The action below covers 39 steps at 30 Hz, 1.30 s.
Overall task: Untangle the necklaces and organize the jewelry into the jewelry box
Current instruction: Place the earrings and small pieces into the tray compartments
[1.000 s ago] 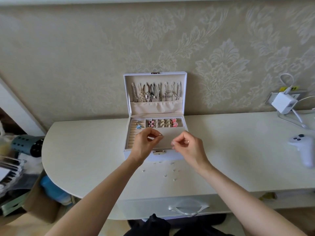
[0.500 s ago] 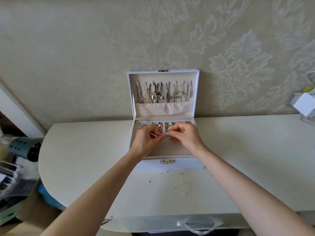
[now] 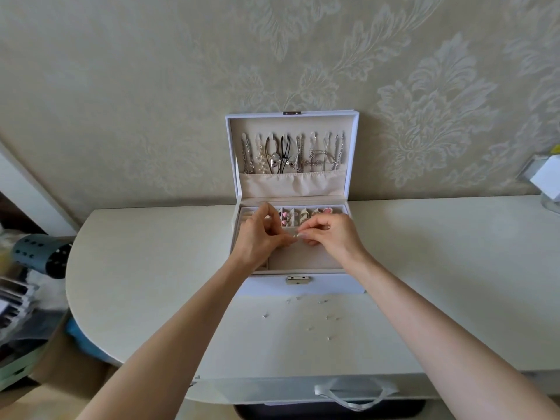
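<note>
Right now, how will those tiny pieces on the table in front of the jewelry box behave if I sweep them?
The tiny pieces look very small and light, so a sweep would probably scatter them on the smooth table. They lie apart, so each likely needs a fingertip pinch. Their shape is too small to tell.

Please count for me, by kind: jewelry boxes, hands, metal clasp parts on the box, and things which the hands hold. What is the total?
Jewelry box: 1
Hands: 2, left hand and right hand
Metal clasp parts: 2, front wall and lid edge
Small silver piece, pinched by both hands: 1
Total: 6
</note>
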{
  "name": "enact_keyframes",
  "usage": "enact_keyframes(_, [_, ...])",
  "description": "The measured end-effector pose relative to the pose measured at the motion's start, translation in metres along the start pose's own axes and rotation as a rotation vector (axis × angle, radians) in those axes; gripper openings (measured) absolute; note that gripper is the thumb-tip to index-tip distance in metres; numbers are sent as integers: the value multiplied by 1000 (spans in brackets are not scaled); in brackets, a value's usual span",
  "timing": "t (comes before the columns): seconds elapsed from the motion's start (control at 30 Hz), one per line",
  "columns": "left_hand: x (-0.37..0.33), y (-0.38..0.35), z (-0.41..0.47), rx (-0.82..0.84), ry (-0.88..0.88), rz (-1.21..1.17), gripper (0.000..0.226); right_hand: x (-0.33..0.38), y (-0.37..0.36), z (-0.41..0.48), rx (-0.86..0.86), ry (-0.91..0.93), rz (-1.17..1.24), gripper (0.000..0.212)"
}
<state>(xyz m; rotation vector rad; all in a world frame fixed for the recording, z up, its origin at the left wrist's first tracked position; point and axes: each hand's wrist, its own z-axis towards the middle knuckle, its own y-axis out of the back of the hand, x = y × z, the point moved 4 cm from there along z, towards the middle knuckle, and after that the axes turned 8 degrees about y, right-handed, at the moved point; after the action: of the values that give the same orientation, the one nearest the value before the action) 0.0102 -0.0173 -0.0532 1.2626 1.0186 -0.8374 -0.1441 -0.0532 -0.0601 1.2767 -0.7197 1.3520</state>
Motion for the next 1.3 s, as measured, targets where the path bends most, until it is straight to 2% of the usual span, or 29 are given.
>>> enact_keyframes(0.23, [5, 0, 2, -29, -6, 26, 30, 0, 2, -2, -6, 29, -25, 26])
enact_keyframes(0.4, [4, 1, 3, -98, -93, 97, 21, -1, 4, -2, -2, 23, 3, 37])
enact_keyframes(0.47, [0, 0, 2, 27, -144, 199, 24, -1, 4, -2, -10, 8, 12, 39])
enact_keyframes(0.57, [-2, -6, -4, 356, -160, 306, 21, 0, 5, -2, -18, 4, 8, 35])
enact_keyframes(0.6, [-1, -8, -6, 421, -161, 316, 19, 0, 5, -3, -15, 7, 2, 34])
enact_keyframes(0.7, [0, -11, -8, 452, -181, 349, 16, 2, 4, -4, 5, 12, -10, 34])
enact_keyframes(0.93, [0, -12, -9, 370, -193, 380, 9, 6, 4, -4, 7, 68, -15, 42])
enact_keyframes(1.03, [2, -2, -7, 211, -136, 215, 18, 9, 5, -5, 7, 90, 15, 42])
enact_keyframes(1.1, [4, 5, -4, 82, -104, 147, 16, 11, 5, -6, 5, 103, 19, 40])
enact_keyframes(1.2, [6, 9, -2, -36, -67, 165, 9, 12, 6, -6, -25, 123, 4, 42])
enact_keyframes(1.3, [8, 9, -1, -88, -73, 244, 6, 14, 6, -7, -44, 161, -16, 46])
